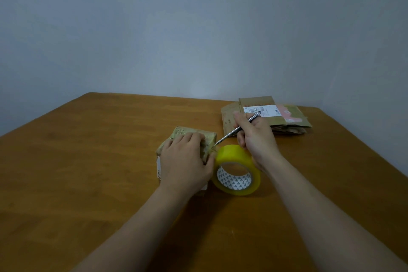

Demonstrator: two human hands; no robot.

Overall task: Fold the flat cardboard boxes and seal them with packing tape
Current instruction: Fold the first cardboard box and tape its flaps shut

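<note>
Just a wooden table (88, 161) here, orange-brown with darker blotchy grain, filling pretty much the whole lower half of the view. The far left corner looks rounded, and the right edge runs off on a diagonal. Behind it is a plain grey-blue wall (198, 28), which looks a bit brighter right above the table's far edge and dimmer toward the sides.
</note>
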